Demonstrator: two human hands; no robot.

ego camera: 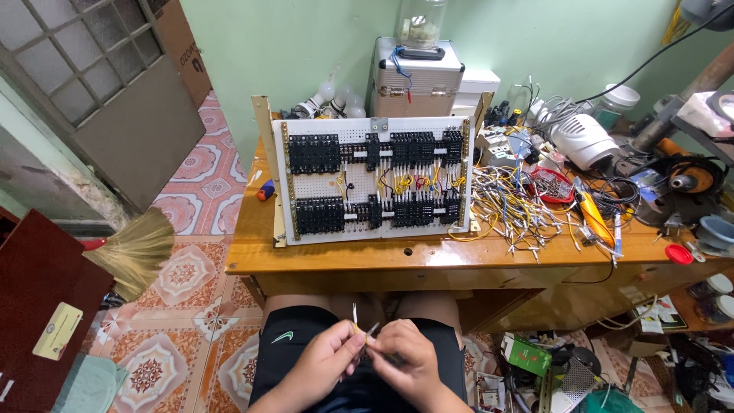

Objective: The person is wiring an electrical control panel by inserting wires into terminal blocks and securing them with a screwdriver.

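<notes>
Over the lap, the left hand (325, 359) is pinching a short yellow wire (355, 319) upright while the right hand (404, 353) is gripping its ferruled end; the relay board (375, 180) is standing ahead of them.

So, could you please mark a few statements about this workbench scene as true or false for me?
1. Both hands are down over the lap, pinching a short wire. True: the left hand and right hand hold the wire between them.
2. The white perforated panel lies flat on the floor. False: it stands tilted on the wooden desk.
3. A pile of loose wires lies right of the panel. True.
4. The broom rests on the desk. False: it is over the tiled floor, left of the desk.
</notes>
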